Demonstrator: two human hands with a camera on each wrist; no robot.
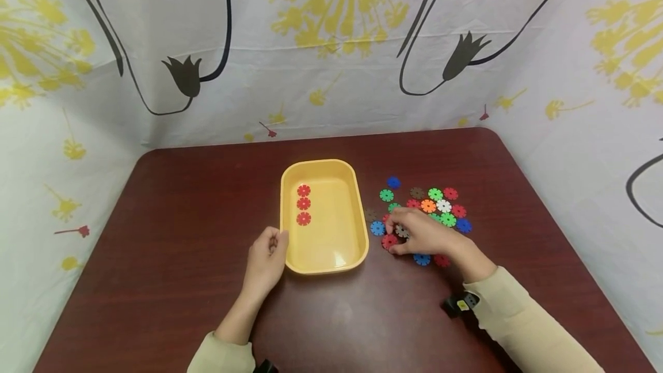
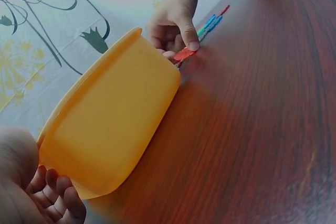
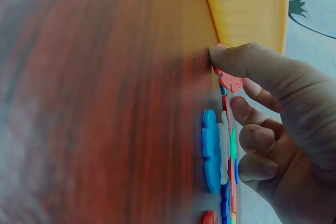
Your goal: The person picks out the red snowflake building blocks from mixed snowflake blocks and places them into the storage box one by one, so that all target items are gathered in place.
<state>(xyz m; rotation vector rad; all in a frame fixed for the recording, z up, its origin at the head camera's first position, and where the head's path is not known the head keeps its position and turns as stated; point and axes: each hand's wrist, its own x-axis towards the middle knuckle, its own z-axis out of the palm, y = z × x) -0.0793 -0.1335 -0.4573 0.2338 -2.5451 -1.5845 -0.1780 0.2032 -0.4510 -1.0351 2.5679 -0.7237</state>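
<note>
A yellow tray [image 1: 357, 229] stands mid-table with three red toothed discs [image 1: 304, 204] in a row along its left side. My left hand [image 1: 278, 242] holds the tray's near left rim; in the left wrist view its curled fingers [image 2: 58, 192] lie against the tray wall [image 2: 110, 114]. Right of the tray lies a scatter of coloured discs [image 1: 435, 206]. My right hand [image 1: 395, 240] rests on that scatter and pinches a red disc [image 1: 388, 242] between thumb and forefinger, just beside the tray. The right wrist view shows the thumb [image 3: 247, 59] on that red disc [image 3: 231, 82], with a blue disc [image 3: 210, 150] below it.
The dark red-brown table [image 1: 181, 235] is closed in on three sides by white cloth printed with yellow flowers [image 1: 336, 45]. A black wrist camera [image 1: 460, 304] sits on my right sleeve. The left half and the front of the table hold nothing else.
</note>
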